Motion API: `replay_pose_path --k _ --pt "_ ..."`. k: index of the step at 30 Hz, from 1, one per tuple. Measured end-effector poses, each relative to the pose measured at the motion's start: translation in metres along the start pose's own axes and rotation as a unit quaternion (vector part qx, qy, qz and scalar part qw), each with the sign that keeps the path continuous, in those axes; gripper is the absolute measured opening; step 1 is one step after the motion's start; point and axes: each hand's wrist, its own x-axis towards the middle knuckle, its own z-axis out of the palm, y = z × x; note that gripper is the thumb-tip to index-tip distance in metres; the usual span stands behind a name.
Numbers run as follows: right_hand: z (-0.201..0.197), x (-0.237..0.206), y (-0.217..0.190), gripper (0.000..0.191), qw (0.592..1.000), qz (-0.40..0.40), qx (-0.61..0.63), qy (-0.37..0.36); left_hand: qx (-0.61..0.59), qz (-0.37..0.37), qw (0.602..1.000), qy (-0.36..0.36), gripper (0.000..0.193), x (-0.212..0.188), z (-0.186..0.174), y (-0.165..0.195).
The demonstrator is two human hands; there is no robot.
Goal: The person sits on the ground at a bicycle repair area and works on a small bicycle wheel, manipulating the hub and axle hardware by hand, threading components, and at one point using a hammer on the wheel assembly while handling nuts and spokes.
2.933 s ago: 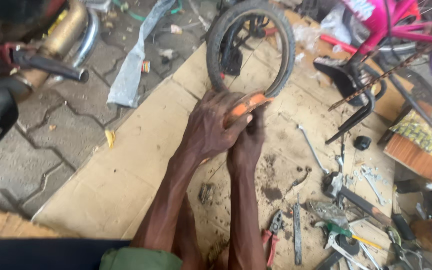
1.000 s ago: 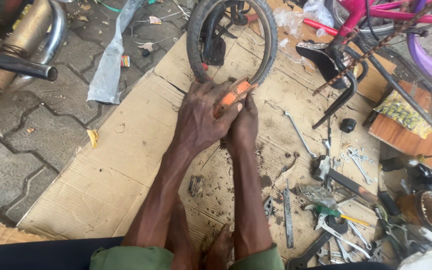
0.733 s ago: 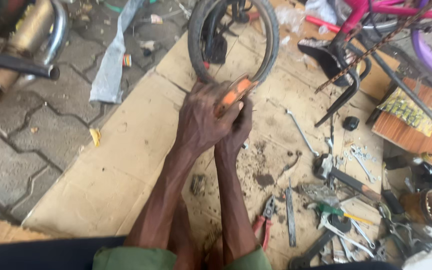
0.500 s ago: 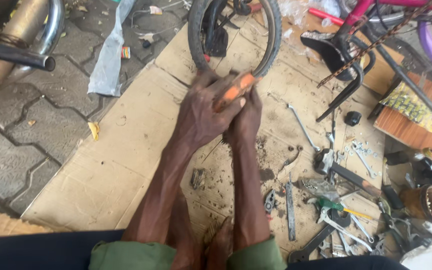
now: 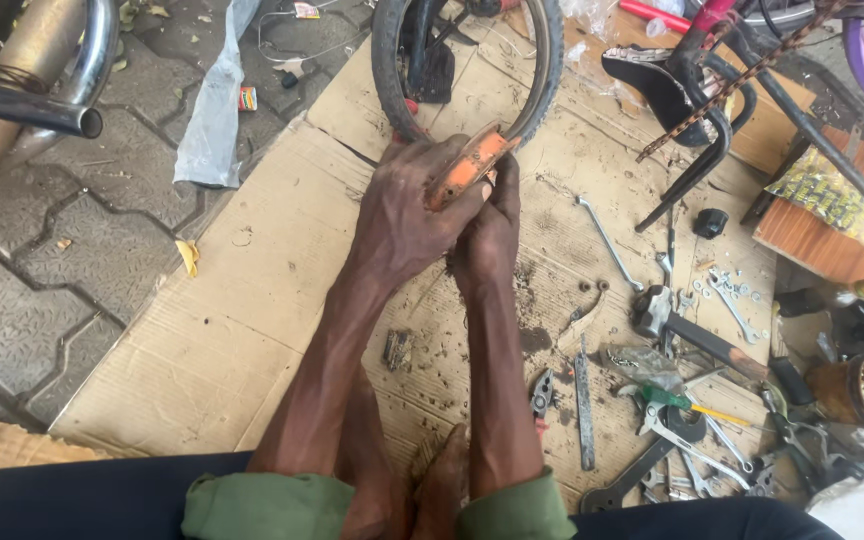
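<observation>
Cardboard (image 5: 252,300) covers grey paving (image 5: 32,270), littered with wrenches (image 5: 602,235). Left hand (image 5: 407,215) and right hand (image 5: 487,235) clasp an orange part (image 5: 467,165) together.

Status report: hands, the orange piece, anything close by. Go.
Left hand and right hand both closed on orange piece. Piece held just in front of small wheel, above cardboard. Tools scattered to the right.

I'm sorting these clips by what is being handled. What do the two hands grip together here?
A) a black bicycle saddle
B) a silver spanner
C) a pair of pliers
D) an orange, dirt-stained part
D: the left hand and right hand close together around the orange part, just in front of the small wheel; the spanner, pliers and saddle lie untouched.
</observation>
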Motion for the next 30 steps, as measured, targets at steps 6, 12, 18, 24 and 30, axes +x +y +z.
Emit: replay_pose_path --k 6,12,18,24,30 --pt "-0.013 -0.013 0.004 0.036 0.996 -0.048 0.067 -0.046 -0.005 0.026 0.999 0.020 0.049 -0.001 -0.001 0.012" --pt "-0.020 -0.011 0.008 0.036 0.996 -0.021 -0.087 -0.020 -0.023 -0.086 0.995 -0.035 0.049 0.000 -0.007 0.015" --pt "-0.006 0.008 0.012 0.026 0.996 -0.080 0.031 0.032 0.061 -0.028 0.998 0.007 0.049 0.001 -0.006 0.015" --pt "-0.004 -0.003 -0.001 0.037 0.995 0.030 0.091 0.006 0.030 0.030 0.999 0.009 0.046 -0.001 -0.004 0.005" --pt "0.006 -0.017 -0.013 0.043 0.997 0.041 -0.069 -0.021 0.035 0.024 0.999 -0.014 0.037 -0.002 -0.004 0.009"
